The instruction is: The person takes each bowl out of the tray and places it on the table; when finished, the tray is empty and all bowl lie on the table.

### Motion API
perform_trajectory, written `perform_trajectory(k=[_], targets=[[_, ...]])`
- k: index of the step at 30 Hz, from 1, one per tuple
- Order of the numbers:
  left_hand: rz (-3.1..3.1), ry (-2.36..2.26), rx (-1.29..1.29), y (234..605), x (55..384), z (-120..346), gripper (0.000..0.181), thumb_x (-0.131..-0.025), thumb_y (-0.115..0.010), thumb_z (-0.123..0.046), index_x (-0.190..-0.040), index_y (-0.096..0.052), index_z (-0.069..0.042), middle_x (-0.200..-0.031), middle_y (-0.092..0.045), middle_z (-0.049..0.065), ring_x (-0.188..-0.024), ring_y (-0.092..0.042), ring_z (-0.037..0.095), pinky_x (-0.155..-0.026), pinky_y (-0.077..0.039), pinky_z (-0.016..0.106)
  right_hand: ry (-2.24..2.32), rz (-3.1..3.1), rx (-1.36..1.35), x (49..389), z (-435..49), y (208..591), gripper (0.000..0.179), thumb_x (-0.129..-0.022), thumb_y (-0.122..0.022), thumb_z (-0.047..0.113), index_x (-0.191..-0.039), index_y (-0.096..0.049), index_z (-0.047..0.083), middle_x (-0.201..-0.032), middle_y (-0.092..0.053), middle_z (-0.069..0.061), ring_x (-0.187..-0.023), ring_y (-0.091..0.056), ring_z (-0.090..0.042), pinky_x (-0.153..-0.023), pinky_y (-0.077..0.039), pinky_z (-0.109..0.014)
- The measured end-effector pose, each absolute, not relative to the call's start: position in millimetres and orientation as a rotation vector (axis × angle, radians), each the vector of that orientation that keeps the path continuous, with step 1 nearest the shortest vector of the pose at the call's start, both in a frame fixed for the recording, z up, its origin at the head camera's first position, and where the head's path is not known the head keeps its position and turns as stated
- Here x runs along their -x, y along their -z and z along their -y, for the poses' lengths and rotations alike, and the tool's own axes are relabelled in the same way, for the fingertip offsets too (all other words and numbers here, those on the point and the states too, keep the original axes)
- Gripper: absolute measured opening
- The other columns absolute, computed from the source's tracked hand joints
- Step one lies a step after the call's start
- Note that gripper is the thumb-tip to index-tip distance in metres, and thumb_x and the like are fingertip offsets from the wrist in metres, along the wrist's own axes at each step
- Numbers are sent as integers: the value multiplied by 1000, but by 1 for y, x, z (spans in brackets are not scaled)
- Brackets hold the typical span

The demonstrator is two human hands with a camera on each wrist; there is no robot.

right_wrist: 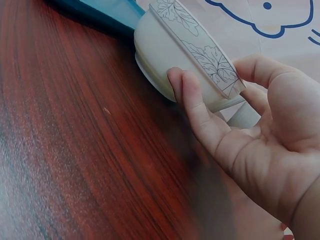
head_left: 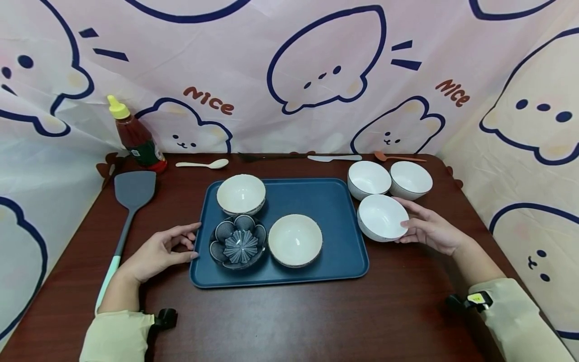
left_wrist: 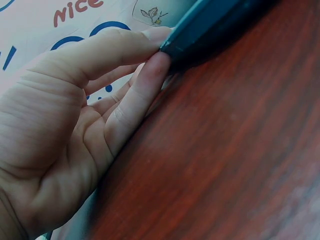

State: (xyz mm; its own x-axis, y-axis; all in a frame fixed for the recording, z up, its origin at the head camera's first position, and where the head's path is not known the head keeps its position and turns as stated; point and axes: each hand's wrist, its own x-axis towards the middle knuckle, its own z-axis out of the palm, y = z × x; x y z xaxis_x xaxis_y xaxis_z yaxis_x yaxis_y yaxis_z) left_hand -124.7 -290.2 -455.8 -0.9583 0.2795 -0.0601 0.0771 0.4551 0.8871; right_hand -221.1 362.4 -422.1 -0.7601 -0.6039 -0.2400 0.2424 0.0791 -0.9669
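Two bare hands flank a blue tray point(head_left: 312, 196) on a brown table point(head_left: 294, 322). The left hand point(head_left: 158, 251) pinches the tray's left rim between thumb and fingers. The right hand point(head_left: 431, 231) grips a white bowl point(head_left: 382, 218) by its right side, at the tray's right edge; whether it touches the table is hard to tell. Behind it stand two more bowls point(head_left: 410, 177). On the tray, a back bowl point(head_left: 241, 193) sits behind a dark bowl point(head_left: 239, 245), with a front bowl point(head_left: 295, 240) to the right. A spatula point(head_left: 134, 188) lies left, near a bottle point(head_left: 140, 143); a spoon point(head_left: 208, 164) and a knife point(head_left: 332, 158) lie along the back.
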Motion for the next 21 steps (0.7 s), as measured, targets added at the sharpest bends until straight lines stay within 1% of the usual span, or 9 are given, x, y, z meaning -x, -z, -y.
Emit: perform_trajectory(k=[7, 15, 21], targets=[[-2503, -1522, -321, 456, 125, 290, 65, -88, -78, -17, -146, -49, -8, -115, -57, 15, -95, -61, 8, -75, -55, 20, 1753, -1730, 347, 221, -366, 425, 65, -105, -39, -2, -160, -15, 22, -129, -58, -2, -95, -74, -24, -85, -59, -36], [-2521, -1502, -325, 454, 125, 290, 66, -87, -78, -18, -146, -49, -9, -115, -57, 14, -95, -61, 9, -78, -54, 18, 1760, -1723, 346, 222, -367, 427, 64, -105, -38, -1, -160, -15, 22, -126, -60, -3, -95, -74, -23, -84, -59, -35], [-2509, -1509, -315, 455, 125, 290, 65, -88, -78, -18, -146, -49, -9, -115, -56, 15, -95, -61, 9, -76, -54, 19, 1742, -1747, 326, 220, -365, 427, 64, -106, -39, 2, -161, -14, 24, -121, -64, -3, -94, -74, -22, -83, -59, -34]])
